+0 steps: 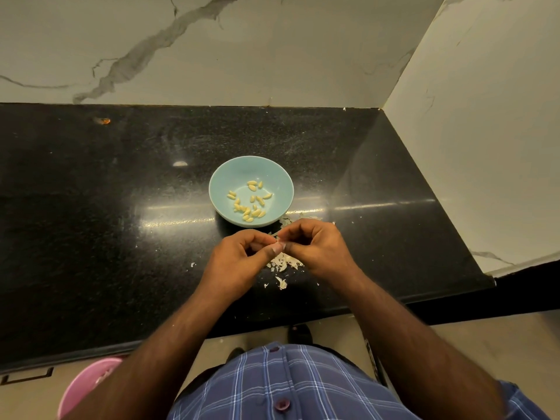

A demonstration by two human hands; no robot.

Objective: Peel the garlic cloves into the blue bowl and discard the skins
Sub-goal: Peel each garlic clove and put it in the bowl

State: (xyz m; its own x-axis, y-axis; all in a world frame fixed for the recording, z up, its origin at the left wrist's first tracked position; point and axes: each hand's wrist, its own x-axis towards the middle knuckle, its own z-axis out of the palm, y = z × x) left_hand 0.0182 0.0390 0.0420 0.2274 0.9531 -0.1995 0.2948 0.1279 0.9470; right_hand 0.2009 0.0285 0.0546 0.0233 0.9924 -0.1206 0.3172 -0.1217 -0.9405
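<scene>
From the head camera, the left hand and right hand meet just in front of the blue bowl, fingers curled, pinching one small garlic clove together. Peeled cloves lie in the bowl. Skins lie on the black counter under the hands.

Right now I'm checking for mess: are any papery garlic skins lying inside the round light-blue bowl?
No, the round light-blue bowl holds only peeled yellowish garlic cloves; the papery white skins lie on the black countertop.
</scene>
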